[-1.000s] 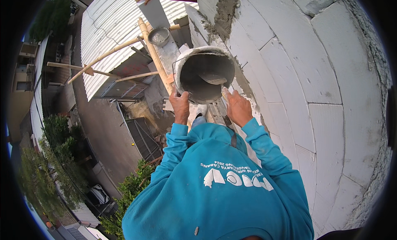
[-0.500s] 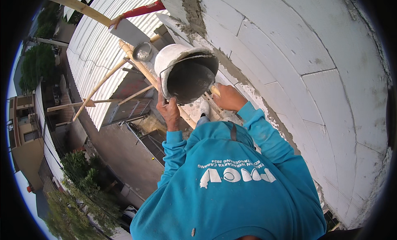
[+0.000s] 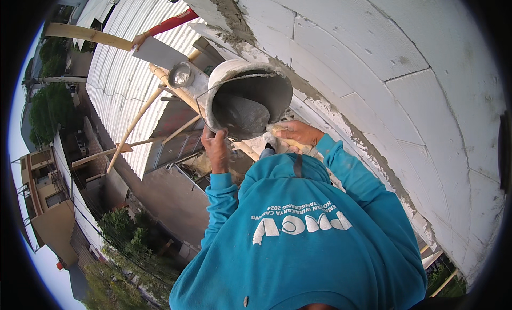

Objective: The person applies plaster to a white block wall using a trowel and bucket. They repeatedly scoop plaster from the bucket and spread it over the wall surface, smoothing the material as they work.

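Observation:
A mortar-smeared whitish bucket is tilted with its mouth toward me, and its thin wire handle hangs at the left side. My left hand grips the bucket's near rim at the lower left. In my right hand is the pale handle of a trowel; its grey, rounded blade lies inside the bucket against the dark wall. Wet grey mortar seems to coat the inside, though how much is there I cannot tell.
A pale block wall rises along my right. Beyond the bucket, another person's hand rests on a light grey slab, near a small bowl. Bamboo poles and a corrugated roof stand to the left, above lower ground.
The trowel's blade has come into plain sight inside the bucket, and my right hand has drawn closer to me, outside the rim. My left hand keeps its hold.

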A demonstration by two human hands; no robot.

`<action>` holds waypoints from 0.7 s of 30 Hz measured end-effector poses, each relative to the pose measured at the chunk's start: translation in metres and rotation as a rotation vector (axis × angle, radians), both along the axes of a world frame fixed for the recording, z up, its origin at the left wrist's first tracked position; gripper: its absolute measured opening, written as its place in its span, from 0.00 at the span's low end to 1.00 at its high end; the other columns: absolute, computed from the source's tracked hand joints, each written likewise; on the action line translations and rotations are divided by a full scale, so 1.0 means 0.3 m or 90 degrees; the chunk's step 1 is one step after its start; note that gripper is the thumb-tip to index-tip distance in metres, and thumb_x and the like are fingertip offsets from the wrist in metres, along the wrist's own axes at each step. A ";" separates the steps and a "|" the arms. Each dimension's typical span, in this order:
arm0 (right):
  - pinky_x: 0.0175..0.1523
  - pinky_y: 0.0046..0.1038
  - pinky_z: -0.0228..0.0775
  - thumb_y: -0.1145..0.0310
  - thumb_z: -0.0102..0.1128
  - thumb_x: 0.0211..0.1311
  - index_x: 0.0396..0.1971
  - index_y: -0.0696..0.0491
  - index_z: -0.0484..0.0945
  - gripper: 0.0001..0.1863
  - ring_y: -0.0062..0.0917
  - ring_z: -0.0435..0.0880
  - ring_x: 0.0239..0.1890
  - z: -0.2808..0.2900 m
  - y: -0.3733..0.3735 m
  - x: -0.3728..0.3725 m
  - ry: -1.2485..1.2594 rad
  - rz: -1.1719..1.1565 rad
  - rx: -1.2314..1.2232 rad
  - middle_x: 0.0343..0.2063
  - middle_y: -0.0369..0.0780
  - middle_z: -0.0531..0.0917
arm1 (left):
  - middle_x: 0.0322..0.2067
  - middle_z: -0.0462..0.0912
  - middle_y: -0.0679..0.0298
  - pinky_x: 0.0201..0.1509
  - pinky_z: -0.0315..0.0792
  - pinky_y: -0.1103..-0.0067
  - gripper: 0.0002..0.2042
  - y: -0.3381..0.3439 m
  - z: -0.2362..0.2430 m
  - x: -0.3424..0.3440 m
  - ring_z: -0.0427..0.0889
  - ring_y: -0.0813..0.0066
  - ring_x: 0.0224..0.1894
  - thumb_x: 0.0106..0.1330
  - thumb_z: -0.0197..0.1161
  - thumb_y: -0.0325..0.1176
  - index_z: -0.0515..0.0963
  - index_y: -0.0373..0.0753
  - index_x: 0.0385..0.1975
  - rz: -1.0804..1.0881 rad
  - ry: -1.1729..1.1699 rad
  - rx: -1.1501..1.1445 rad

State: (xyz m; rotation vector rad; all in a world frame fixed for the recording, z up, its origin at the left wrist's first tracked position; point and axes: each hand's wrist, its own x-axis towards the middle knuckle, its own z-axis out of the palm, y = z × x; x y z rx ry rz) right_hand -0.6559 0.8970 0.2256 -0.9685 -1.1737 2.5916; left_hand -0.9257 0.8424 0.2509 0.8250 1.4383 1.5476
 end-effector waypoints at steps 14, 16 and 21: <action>0.17 0.18 0.64 0.51 0.57 0.68 0.60 0.50 0.67 0.27 0.13 0.71 0.17 -0.182 -0.224 0.106 0.106 -0.121 -0.223 0.25 0.33 0.73 | 0.37 0.76 0.66 0.40 0.67 0.81 0.18 0.020 -0.196 0.118 0.70 0.78 0.34 0.58 0.56 0.28 0.73 0.27 0.48 -0.099 0.095 -0.104; 0.17 0.18 0.65 0.50 0.58 0.67 0.59 0.49 0.68 0.27 0.13 0.71 0.17 -0.194 -0.254 0.130 0.080 -0.140 -0.203 0.25 0.33 0.73 | 0.35 0.76 0.63 0.42 0.67 0.76 0.15 0.022 -0.245 0.084 0.71 0.74 0.37 0.59 0.57 0.30 0.73 0.28 0.43 -0.150 0.169 -0.113; 0.19 0.19 0.65 0.46 0.59 0.65 0.58 0.46 0.71 0.27 0.14 0.71 0.19 -0.212 -0.320 0.182 0.035 -0.178 -0.154 0.25 0.32 0.74 | 0.35 0.73 0.49 0.42 0.70 0.69 0.09 0.021 -0.374 -0.010 0.75 0.56 0.41 0.53 0.51 0.23 0.73 0.30 0.34 -0.368 0.741 0.071</action>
